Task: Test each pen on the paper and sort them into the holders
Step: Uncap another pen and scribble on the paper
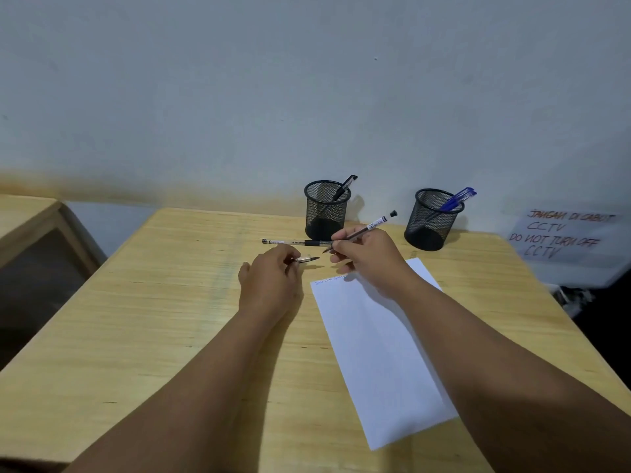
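My right hand grips an uncapped clear black pen, tip down to the left, just above the top edge of the white paper. My left hand pinches the pen's cap beside it. Another black pen lies flat on the table beyond my hands. The left mesh holder contains one black pen. The right mesh holder contains blue pens. Small blue scribbles mark the paper's top edge.
The wooden table reaches to a pale wall. A handwritten CCTV sign stands at the far right. Another wooden table sits to the left, across a gap.
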